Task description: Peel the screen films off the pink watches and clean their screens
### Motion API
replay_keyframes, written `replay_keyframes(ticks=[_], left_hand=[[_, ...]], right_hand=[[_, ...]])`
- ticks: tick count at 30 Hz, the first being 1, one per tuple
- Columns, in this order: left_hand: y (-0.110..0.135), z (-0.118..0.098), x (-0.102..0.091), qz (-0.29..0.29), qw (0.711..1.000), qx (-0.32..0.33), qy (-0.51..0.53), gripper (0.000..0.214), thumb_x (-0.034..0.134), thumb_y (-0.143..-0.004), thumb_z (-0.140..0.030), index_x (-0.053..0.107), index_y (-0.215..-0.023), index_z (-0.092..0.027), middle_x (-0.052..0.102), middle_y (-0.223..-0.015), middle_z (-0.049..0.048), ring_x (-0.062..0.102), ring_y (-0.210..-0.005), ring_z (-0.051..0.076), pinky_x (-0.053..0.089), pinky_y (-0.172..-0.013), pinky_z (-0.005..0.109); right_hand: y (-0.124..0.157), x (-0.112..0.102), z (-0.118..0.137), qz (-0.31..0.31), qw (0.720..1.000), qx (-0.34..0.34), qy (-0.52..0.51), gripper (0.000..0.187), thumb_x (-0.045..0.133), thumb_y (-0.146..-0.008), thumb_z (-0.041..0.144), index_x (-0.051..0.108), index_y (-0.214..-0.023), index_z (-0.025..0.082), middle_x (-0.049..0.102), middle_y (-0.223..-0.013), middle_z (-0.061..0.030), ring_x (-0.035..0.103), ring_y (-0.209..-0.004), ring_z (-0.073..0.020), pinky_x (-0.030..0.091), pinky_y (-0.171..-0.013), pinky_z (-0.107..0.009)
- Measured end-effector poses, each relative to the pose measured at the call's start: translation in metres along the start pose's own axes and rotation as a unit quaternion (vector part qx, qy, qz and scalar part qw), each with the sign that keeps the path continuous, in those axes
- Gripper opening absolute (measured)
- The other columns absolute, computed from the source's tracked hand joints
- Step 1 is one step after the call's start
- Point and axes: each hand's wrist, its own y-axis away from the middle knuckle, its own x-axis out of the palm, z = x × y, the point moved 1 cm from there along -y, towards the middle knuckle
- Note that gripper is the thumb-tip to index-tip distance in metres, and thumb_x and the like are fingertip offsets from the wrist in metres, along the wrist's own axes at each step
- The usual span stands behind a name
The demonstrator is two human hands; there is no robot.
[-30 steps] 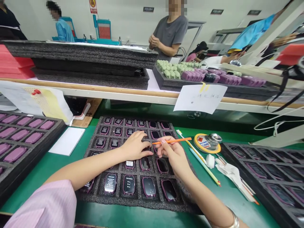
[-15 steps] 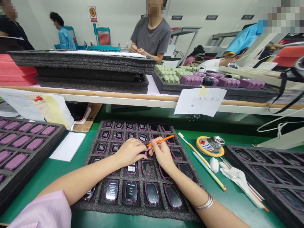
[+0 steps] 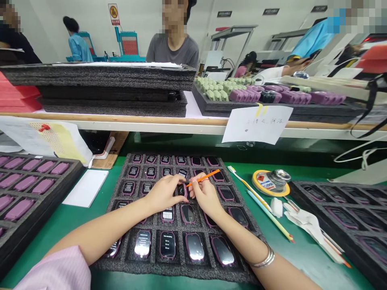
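Observation:
A black foam tray (image 3: 157, 268) lies before me, with purple-rimmed smartwatches in its compartments, some with lit screens and others dark. My left hand (image 3: 166, 191) grips a small purple smartwatch (image 3: 182, 190) by its edges, between thumb and fingers, above the middle of the tray. Pinched in my right hand (image 3: 203, 191) is a thin orange stick (image 3: 208, 176). Its lower tip points at the right side of that watch; whether it touches I cannot tell.
Right of the tray lie a toothbrush (image 3: 242, 184), a yellow tape roll (image 3: 256, 186) with a metal-topped container, and crumpled white tissue (image 3: 305, 223). More foam trays flank both sides (image 3: 33, 201). A shelf (image 3: 205, 128) crosses behind, carrying foam stacks. Several people are beyond it.
My left fingers have lifted and opened slightly, so the watch's face shows between them. The orange stick has shifted slightly. Across the shelf, the person in grey has moved left and lower.

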Motion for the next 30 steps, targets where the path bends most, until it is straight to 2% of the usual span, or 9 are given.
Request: replay_keyframes(ticks=[6, 9, 12, 15, 19, 25, 30], left_hand=[[-0.001, -0.006, -0.004, 0.013, 0.999, 0.005, -0.035, 0.044, 0.078, -0.081, -0.042, 0.058, -0.114, -0.020, 0.068, -0.115, 0.0095, 0.063, -0.110, 0.029, 0.051, -0.095, 0.045], [-0.012, -0.008, -0.009, 0.022, 0.998, 0.016, -0.063, 0.028, 0.062, -0.093, -0.042, 0.062, -0.111, -0.020, 0.070, -0.106, 0.0081, 0.064, -0.103, 0.027, 0.051, -0.094, 0.045], [-0.031, -0.003, -0.011, 0.023, 0.995, 0.038, -0.094, 0.023, 0.048, -0.100, -0.031, 0.067, -0.107, -0.020, 0.068, -0.112, 0.0094, 0.060, -0.113, 0.027, 0.047, -0.102, 0.048], [-0.047, 0.009, -0.008, 0.031, 0.991, 0.067, -0.112, 0.020, 0.051, -0.097, -0.024, 0.070, -0.102, -0.022, 0.063, -0.124, 0.0092, 0.053, -0.126, 0.028, 0.040, -0.110, 0.050], [-0.051, 0.025, -0.009, 0.023, 0.989, 0.095, -0.112, 0.018, 0.063, -0.092, -0.032, 0.070, -0.107, -0.024, 0.064, -0.123, 0.0079, 0.053, -0.128, 0.027, 0.034, -0.116, 0.050], [-0.044, 0.040, -0.015, -0.020, 0.993, 0.085, -0.080, 0.028, 0.070, -0.089, -0.038, 0.067, -0.112, -0.022, 0.071, -0.114, 0.0065, 0.063, -0.114, 0.023, 0.046, -0.105, 0.042], [-0.045, 0.039, -0.009, -0.039, 0.994, 0.071, -0.075, 0.026, 0.073, -0.086, -0.036, 0.069, -0.108, -0.022, 0.072, -0.110, 0.0070, 0.064, -0.112, 0.024, 0.047, -0.103, 0.043]], right_hand=[[0.000, -0.001, -0.001, 0.001, 1.000, -0.005, 0.006, 0.044, 0.059, -0.085, 0.068, 0.049, -0.080, 0.025, 0.062, -0.059, 0.0009, 0.061, -0.048, -0.0170, 0.050, -0.048, -0.029], [-0.002, -0.002, -0.003, -0.005, 1.000, -0.001, -0.008, 0.043, 0.063, -0.083, 0.065, 0.050, -0.079, 0.025, 0.061, -0.058, 0.0018, 0.060, -0.047, -0.0169, 0.049, -0.047, -0.029], [-0.006, -0.001, -0.009, -0.011, 0.999, 0.011, -0.039, 0.042, 0.066, -0.085, 0.061, 0.051, -0.080, 0.022, 0.058, -0.056, 0.0046, 0.057, -0.044, -0.0135, 0.047, -0.043, -0.026], [-0.009, -0.003, -0.016, -0.025, 0.996, 0.023, -0.084, 0.036, 0.059, -0.095, 0.053, 0.055, -0.089, 0.018, 0.058, -0.061, 0.0063, 0.054, -0.044, -0.0089, 0.047, -0.044, -0.022], [-0.013, -0.010, -0.021, -0.041, 0.991, 0.027, -0.127, 0.032, 0.053, -0.101, 0.046, 0.060, -0.099, 0.015, 0.059, -0.069, 0.0049, 0.055, -0.049, -0.0077, 0.050, -0.049, -0.022], [-0.045, -0.018, -0.020, -0.036, 0.992, 0.037, -0.113, 0.026, 0.058, -0.100, 0.038, 0.063, -0.103, 0.013, 0.063, -0.077, 0.0025, 0.056, -0.053, -0.0070, 0.049, -0.048, -0.020], [-0.079, -0.003, -0.025, -0.041, 0.994, 0.042, -0.094, 0.024, 0.061, -0.099, 0.036, 0.063, -0.108, 0.014, 0.066, -0.090, -0.0014, 0.063, -0.066, -0.0105, 0.055, -0.058, -0.025]])
